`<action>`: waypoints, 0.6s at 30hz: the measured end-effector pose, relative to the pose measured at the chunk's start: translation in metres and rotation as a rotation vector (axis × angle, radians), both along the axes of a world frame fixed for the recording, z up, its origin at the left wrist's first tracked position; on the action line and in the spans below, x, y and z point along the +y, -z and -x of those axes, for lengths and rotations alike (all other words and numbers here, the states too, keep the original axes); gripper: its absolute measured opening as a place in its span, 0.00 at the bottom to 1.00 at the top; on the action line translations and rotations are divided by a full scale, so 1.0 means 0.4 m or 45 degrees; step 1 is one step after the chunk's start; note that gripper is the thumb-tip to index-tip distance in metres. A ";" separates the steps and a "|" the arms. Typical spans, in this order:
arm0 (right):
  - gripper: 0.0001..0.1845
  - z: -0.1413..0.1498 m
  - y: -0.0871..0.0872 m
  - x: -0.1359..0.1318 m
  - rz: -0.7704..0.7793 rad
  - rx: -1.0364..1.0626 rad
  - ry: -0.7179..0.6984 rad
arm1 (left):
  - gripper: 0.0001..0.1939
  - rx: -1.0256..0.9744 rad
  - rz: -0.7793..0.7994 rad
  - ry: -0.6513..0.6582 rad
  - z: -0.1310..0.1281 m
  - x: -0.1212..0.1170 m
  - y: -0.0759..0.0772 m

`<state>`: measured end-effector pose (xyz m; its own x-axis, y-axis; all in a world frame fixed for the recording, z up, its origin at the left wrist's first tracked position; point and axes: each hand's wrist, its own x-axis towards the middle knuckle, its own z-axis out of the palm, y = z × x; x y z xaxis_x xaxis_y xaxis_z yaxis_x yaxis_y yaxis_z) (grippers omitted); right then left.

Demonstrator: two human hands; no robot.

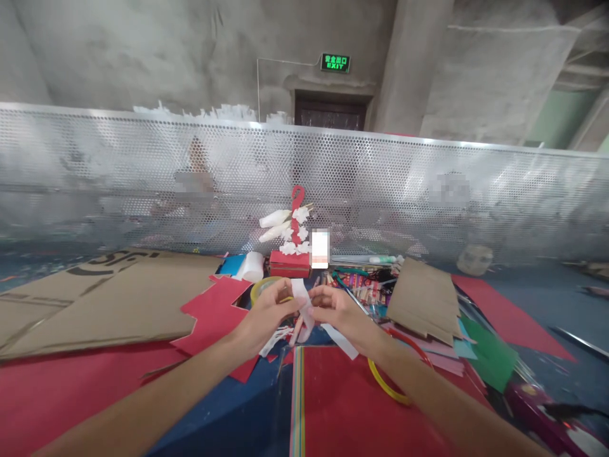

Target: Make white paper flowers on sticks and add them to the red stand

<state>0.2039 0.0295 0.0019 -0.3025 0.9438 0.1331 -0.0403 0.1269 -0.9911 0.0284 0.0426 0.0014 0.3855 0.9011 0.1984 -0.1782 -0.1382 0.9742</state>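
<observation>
My left hand (266,315) and my right hand (339,311) meet over the middle of the table, both pinching a strip of white paper (302,298) between them. Its upper end stands up between the fingertips, and more white strips (340,339) hang below the hands. Just behind the left hand lies a roll of yellowish tape (264,287). Further back stands a small red box (289,263) carrying a red ribbon shape with white paper flowers and white rolled tubes (295,222).
Large brown cardboard sheets (104,298) cover the left, another piece (423,298) lies to the right. Red paper (361,406), green paper (490,358), a yellow ring (380,384) and a pile of craft sticks (361,285) surround the hands. A perforated metal screen (428,190) closes the table's far side.
</observation>
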 end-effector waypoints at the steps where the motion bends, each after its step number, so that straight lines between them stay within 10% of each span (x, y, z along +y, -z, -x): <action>1: 0.15 -0.001 -0.002 0.000 0.007 -0.014 0.007 | 0.13 0.010 -0.004 -0.008 0.001 0.000 0.000; 18: 0.12 -0.007 -0.002 0.003 -0.106 -0.196 -0.076 | 0.23 0.709 -0.489 0.018 0.068 0.017 -0.061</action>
